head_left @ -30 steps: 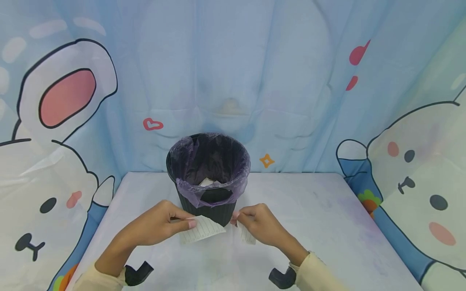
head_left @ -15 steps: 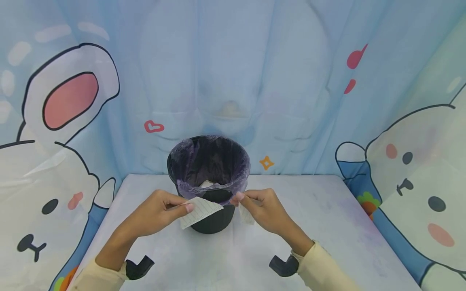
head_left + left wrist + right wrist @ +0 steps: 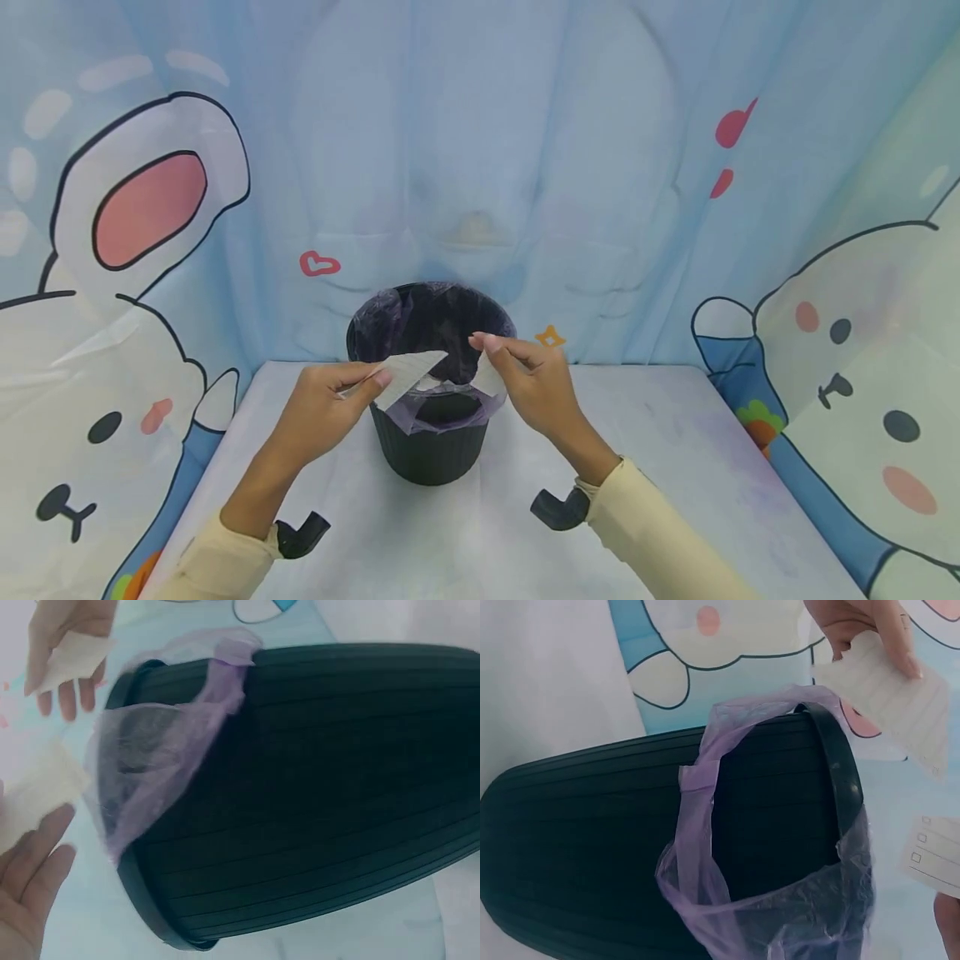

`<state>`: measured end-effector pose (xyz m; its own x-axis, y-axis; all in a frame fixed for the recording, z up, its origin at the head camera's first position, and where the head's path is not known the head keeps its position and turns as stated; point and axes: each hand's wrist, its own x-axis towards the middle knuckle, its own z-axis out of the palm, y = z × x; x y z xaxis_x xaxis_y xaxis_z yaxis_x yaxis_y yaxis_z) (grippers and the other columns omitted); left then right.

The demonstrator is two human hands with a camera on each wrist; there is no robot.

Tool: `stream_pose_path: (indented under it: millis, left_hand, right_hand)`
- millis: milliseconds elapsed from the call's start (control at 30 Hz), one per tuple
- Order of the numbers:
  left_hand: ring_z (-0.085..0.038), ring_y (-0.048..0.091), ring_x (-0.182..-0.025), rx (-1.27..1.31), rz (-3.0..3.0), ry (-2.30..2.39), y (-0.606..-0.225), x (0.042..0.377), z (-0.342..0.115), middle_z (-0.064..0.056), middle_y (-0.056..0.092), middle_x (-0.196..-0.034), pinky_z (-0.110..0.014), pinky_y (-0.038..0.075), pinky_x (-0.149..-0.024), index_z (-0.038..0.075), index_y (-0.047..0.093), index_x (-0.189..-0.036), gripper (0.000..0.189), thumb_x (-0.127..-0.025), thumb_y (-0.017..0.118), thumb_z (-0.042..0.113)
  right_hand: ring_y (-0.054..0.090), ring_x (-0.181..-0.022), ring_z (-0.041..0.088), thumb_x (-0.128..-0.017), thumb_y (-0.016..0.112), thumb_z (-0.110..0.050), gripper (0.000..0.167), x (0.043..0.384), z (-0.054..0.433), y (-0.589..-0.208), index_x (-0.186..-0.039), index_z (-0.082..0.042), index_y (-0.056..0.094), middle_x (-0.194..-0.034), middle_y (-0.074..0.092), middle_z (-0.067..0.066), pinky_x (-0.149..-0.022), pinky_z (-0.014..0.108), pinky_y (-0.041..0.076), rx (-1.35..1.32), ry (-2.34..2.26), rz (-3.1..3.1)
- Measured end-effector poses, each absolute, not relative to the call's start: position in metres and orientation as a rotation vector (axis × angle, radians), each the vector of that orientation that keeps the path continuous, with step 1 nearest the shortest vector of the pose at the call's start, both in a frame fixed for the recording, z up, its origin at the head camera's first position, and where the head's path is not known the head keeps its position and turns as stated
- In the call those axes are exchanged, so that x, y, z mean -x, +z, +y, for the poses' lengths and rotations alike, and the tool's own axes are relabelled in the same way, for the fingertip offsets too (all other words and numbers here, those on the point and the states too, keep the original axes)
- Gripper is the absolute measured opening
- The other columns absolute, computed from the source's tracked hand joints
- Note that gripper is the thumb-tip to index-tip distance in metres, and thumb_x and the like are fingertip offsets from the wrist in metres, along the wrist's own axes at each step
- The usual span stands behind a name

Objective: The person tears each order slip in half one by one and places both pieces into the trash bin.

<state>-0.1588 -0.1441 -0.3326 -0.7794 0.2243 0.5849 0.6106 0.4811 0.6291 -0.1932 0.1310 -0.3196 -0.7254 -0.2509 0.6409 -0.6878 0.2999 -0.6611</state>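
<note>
My left hand (image 3: 318, 408) pinches a torn piece of lined paper (image 3: 411, 367) between thumb and fingers, over the front rim of a black trash bin (image 3: 429, 454). Opposite it, my right hand (image 3: 540, 387) pinches another piece of paper (image 3: 487, 377) at the bin's right front. In the right wrist view, this right-hand piece (image 3: 937, 855) shows printed lines and small checkboxes. A gap separates the two pieces. A thin purple bag (image 3: 405, 414) lines the bin and folds out over its rim.
White scraps (image 3: 427, 382) lie inside the bin. The bin stands on a white-covered table (image 3: 615, 467), near its back edge. Behind hangs a blue curtain (image 3: 480, 150) with cartoon prints. Each wrist wears a black mount (image 3: 303, 535).
Both hands, each keeping its paper, have risen from in front of the bin to the level of its opening. The bin has stayed in place.
</note>
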Motion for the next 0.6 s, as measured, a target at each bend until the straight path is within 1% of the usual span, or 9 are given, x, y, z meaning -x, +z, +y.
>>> stream_pose_path:
  millis: [100,200,233,267,333,400,467,533,600]
  left_hand:
    - [-0.031,0.072,-0.106,0.667,-2.231,-1.211,-0.335,0.164,-0.142,-0.015,0.074,-0.114,-0.046,0.059,-0.088,-0.003,0.073,-0.116,0.026,-0.092,0.072,0.007]
    - [-0.032,0.072,-0.105,0.642,-2.17,-1.198,-0.336,0.169,-0.141,-0.017,0.074,-0.113,-0.045,0.06,-0.086,-0.004,0.073,-0.116,0.026,-0.092,0.072,0.006]
    - [-0.032,0.073,-0.105,0.634,-2.147,-1.194,-0.336,0.17,-0.14,-0.017,0.074,-0.112,-0.043,0.06,-0.086,-0.004,0.073,-0.115,0.026,-0.091,0.072,0.005]
    - [-0.031,0.073,-0.105,0.625,-2.12,-1.191,-0.336,0.172,-0.14,-0.017,0.074,-0.112,-0.039,0.06,-0.087,-0.004,0.073,-0.114,0.025,-0.091,0.072,0.005]
    - [-0.03,0.073,-0.104,0.609,-2.07,-1.183,-0.336,0.175,-0.141,-0.016,0.075,-0.11,-0.026,0.058,-0.089,-0.004,0.074,-0.113,0.023,-0.091,0.072,0.003]
    - [-0.03,0.072,-0.105,0.598,-2.032,-1.182,-0.337,0.178,-0.142,-0.017,0.074,-0.11,-0.015,0.053,-0.091,-0.004,0.074,-0.112,0.023,-0.091,0.072,0.002]
    - [-0.03,0.072,-0.105,0.593,-2.01,-1.19,-0.337,0.181,-0.142,-0.017,0.074,-0.11,-0.008,0.048,-0.092,-0.004,0.074,-0.113,0.022,-0.091,0.071,0.001]
    - [-0.031,0.072,-0.105,0.599,-2.012,-1.204,-0.338,0.184,-0.143,-0.017,0.074,-0.111,-0.008,0.048,-0.092,-0.004,0.074,-0.113,0.022,-0.092,0.071,0.002]
    - [-0.03,0.072,-0.105,0.599,-2.026,-1.219,-0.339,0.186,-0.142,-0.016,0.074,-0.111,-0.012,0.051,-0.091,-0.003,0.074,-0.113,0.022,-0.092,0.071,0.003]
  right_hand:
    - [0.066,-0.12,0.018,-0.102,0.058,-0.011,0.025,0.201,0.126,-0.319,-0.122,-0.003,0.072,-0.119,0.073,0.007,-0.101,0.024,0.052,-0.84,1.441,-2.104]
    - [0.065,-0.122,0.017,-0.103,0.058,-0.011,0.026,0.207,0.121,-0.322,-0.125,-0.005,0.07,-0.125,0.071,0.006,-0.104,0.031,0.052,-0.84,1.463,-2.088]
    - [0.064,-0.123,0.017,-0.103,0.058,-0.012,0.027,0.208,0.12,-0.322,-0.126,-0.006,0.07,-0.126,0.07,0.006,-0.104,0.033,0.051,-0.838,1.469,-2.085]
    - [0.063,-0.123,0.017,-0.103,0.057,-0.012,0.028,0.21,0.119,-0.323,-0.127,-0.006,0.069,-0.127,0.069,0.006,-0.105,0.034,0.051,-0.836,1.473,-2.084]
    - [0.063,-0.124,0.016,-0.104,0.056,-0.014,0.029,0.212,0.118,-0.325,-0.129,-0.007,0.068,-0.129,0.069,0.005,-0.106,0.036,0.05,-0.827,1.479,-2.082]
    - [0.063,-0.125,0.017,-0.104,0.056,-0.015,0.029,0.214,0.117,-0.325,-0.13,-0.007,0.067,-0.129,0.068,0.005,-0.106,0.037,0.05,-0.821,1.465,-2.079]
    - [0.063,-0.124,0.018,-0.104,0.056,-0.015,0.029,0.216,0.116,-0.326,-0.13,-0.007,0.067,-0.129,0.068,0.006,-0.106,0.037,0.051,-0.815,1.441,-2.079]
    - [0.064,-0.124,0.018,-0.104,0.056,-0.015,0.029,0.218,0.115,-0.326,-0.13,-0.007,0.067,-0.129,0.069,0.006,-0.105,0.037,0.051,-0.805,1.421,-2.083]
    - [0.064,-0.123,0.018,-0.104,0.056,-0.015,0.029,0.22,0.114,-0.327,-0.13,-0.007,0.067,-0.128,0.069,0.006,-0.105,0.038,0.051,-0.796,1.418,-2.09]
